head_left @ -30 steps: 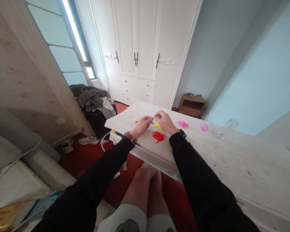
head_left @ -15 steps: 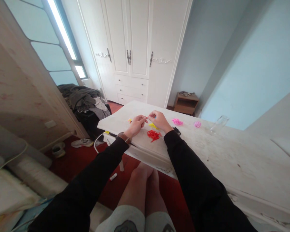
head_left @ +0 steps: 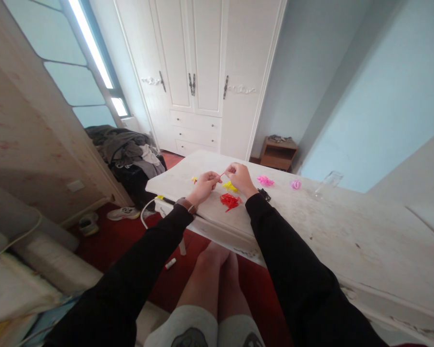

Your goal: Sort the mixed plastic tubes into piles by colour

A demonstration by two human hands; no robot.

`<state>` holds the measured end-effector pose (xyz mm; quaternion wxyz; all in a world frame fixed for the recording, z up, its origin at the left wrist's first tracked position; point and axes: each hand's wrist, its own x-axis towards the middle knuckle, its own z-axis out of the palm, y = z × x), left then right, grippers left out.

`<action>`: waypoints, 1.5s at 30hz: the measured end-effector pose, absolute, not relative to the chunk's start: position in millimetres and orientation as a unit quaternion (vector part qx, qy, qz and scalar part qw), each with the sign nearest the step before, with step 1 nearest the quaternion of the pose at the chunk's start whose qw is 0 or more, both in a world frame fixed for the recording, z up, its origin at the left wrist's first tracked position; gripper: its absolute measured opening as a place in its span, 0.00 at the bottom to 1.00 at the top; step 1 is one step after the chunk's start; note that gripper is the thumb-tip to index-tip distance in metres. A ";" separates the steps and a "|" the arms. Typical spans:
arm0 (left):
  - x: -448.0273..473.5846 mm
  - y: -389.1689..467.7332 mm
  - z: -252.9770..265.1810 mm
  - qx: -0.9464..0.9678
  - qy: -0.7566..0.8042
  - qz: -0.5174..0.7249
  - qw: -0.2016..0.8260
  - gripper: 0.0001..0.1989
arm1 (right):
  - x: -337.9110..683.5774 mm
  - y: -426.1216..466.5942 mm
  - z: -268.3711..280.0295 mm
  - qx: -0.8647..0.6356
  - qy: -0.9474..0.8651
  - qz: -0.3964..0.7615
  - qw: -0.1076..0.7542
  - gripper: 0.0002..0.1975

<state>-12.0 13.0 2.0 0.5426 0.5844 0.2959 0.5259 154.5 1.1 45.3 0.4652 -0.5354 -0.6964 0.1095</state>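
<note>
Over the white table, my left hand pinches one end of a thin red strip. My right hand has its fingers closed on the other end, so the strip spans the short gap between my fingertips. Just below the hands lies a heap of red strips. A yellow heap is partly covered by my right hand. Black pieces sit beside my right wrist. A small yellow piece rests left of my left hand.
Farther right on the table are a pink heap, a pinkish-purple ring-like bundle and a clear glass container. A white cable hangs at the table's left edge. Behind stand a white wardrobe and a wooden cabinet.
My fingertips have drawn slightly apart, and the red strip now shows more plainly between them. The heaps on the table look the same.
</note>
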 end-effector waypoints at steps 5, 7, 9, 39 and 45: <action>-11.8 11.9 1.3 0.596 0.319 0.518 0.524 0.06 | 175.1 6.9 50.6 -0.599 -0.548 0.032 0.583 0.05; -11.4 11.7 0.6 0.602 0.318 0.515 0.520 0.06 | 178.1 7.2 51.1 -0.601 -0.532 0.043 0.594 0.04; -11.4 11.5 0.5 0.601 0.316 0.518 0.520 0.07 | 174.5 5.6 50.5 -0.584 -0.568 0.086 0.573 0.04; -11.5 2.6 7.7 0.583 0.317 0.524 0.533 0.10 | 162.0 -4.8 58.1 -0.541 -0.602 0.147 0.569 0.03; -11.4 2.2 9.9 0.533 0.290 0.548 0.576 0.11 | 152.0 -8.8 56.8 -0.504 -0.677 0.185 0.503 0.03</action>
